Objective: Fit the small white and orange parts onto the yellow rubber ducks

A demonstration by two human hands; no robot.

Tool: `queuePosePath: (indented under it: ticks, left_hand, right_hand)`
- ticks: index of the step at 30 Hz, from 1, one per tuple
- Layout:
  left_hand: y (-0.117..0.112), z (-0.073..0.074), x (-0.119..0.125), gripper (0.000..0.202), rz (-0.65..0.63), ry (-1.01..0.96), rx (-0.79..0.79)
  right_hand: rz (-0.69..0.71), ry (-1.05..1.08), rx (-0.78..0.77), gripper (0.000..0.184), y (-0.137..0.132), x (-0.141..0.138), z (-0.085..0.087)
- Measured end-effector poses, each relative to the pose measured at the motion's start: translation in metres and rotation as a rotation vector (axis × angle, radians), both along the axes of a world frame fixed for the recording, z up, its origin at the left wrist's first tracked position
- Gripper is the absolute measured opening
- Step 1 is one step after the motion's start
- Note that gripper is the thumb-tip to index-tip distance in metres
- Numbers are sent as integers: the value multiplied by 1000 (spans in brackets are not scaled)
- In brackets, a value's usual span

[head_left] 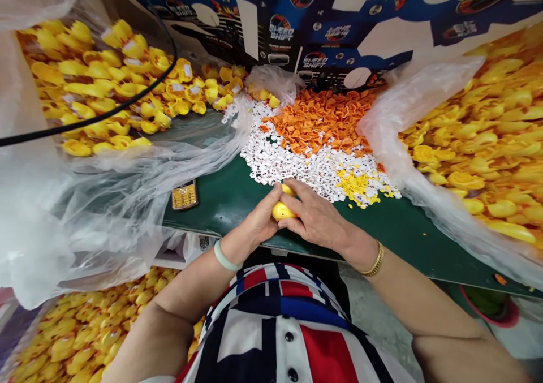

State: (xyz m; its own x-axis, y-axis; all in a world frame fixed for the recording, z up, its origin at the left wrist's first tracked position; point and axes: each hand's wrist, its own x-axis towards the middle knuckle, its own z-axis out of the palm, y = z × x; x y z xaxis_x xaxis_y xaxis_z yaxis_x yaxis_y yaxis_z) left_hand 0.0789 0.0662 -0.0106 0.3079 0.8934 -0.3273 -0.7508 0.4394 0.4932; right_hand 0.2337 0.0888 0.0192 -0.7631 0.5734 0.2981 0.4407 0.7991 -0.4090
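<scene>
Left hand (263, 215) and right hand (317, 216) both got fingers clamped on a rounded yellow plastic piece (280, 211), right by the near edge of the green tabletop (220, 202).

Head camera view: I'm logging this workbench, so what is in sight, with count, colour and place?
Held toy part: 1, yellow, between both hands
Orange pieces: many, orange, tabletop's back middle
Dotted pieces: many, white, mostly before the orange
Small bits: many, yellow, on white pile's right
Toy parts: many, yellow, heaped left, right, lower left
Flat rectangular object: 1, yellow and dark, tabletop left
Tabletop: 1, green, centre
Plastic sheeting: count unclear, clear, both sides
SPEED SHIFT cardboard: count unclear, mainly blue, back
Cable: 1, black, upper left
Tub: 1, red-rimmed, lower right
Shirt: 1, multicoloured, bottom
Bracelets: 2, pale and gold, wrists
Left hand: 1, bare, centre
Right hand: 1, bare, centre
</scene>
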Motion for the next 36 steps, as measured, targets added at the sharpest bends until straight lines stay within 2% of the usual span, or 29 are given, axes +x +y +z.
queuePosePath:
  ticks: [2,4,7,10,13,16,19,22,25,27,28,33,36]
  left_hand:
    - [-3,0,-1,39,12,36,52]
    - [-7,2,-4,42,-4,90,122]
    - [-12,4,-13,60,-57,261,223]
    - [-16,2,-24,68,-111,574,393]
    - [-20,-5,-33,71,-96,958,631]
    - [-27,-9,-36,68,-63,1207,810]
    - [-31,-10,-35,66,-28,1298,842]
    - [-29,-11,-35,62,-42,1187,713]
    - [-24,-13,-34,63,1,826,523]
    - [-22,-15,-30,63,90,591,426]
    - [-22,-16,-27,63,133,510,395]
    - [-30,-15,-9,61,263,345,345]
    - [-33,-10,-9,57,220,353,350]
  right_hand:
    - [-30,101,-46,66,-1,2,-7]
    - [-45,219,-123,75,-2,7,-10]
    - [-115,307,-206,61,-2,15,-11]
    - [-123,267,-314,45,-3,18,-9]
    - [-62,234,-419,46,-5,15,-7]
    - [-98,285,-370,42,-11,7,-11]
    - [-184,339,-265,37,-18,-2,-18]
    - [-237,358,-230,41,-21,-6,-28]
    - [-288,369,-284,62,-23,-5,-33]
    - [-290,347,-294,75,-27,-4,-33]
    - [-283,325,-283,76,-29,-4,-31]
    - [-322,255,-128,49,-41,-10,-17]
    - [-357,201,9,49,-40,-9,-14]
